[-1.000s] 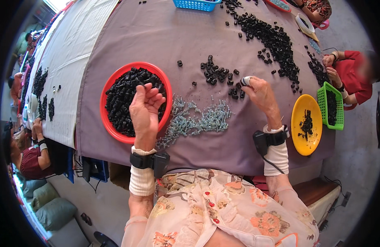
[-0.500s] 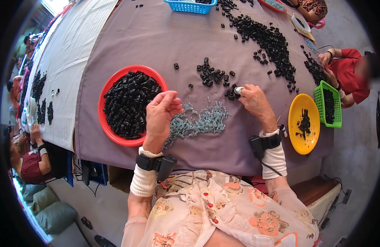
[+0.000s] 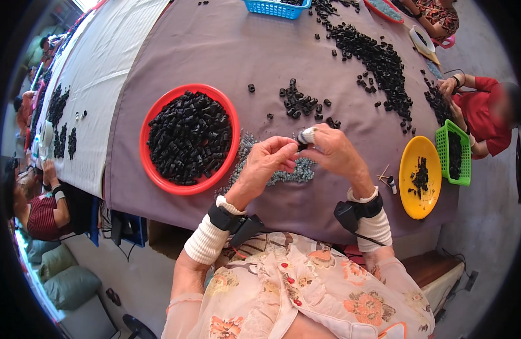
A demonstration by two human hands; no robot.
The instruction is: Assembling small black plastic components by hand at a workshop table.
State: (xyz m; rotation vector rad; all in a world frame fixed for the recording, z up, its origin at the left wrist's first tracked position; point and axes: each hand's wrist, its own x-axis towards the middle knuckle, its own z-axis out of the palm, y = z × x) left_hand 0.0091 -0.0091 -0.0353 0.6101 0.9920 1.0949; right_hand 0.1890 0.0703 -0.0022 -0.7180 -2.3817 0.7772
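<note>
Tbl (image 3: 215, 51): red bowl (image 3: 235, 131) w/ blk pcs (image 3: 190, 138)

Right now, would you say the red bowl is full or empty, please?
Well filled, it seems: black parts lie heaped across the red bowl.

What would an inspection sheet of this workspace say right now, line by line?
Surface: mauve tablecloth, lightly creased.
Job's things: red basin full of black parts; small springs spread beside it; more black parts scattered farther up the table.
Clutter: small black-and-white object and thin sticks beside a yellow plate holding dark bits.
Hands: left hand and right hand close together above the springs; a dark piece shows between them, grip unclear.
Cables: black cable along the right wrist's white cuff.
Surroundings: person in red at right, by a green basket; person in striped top at left.
</note>
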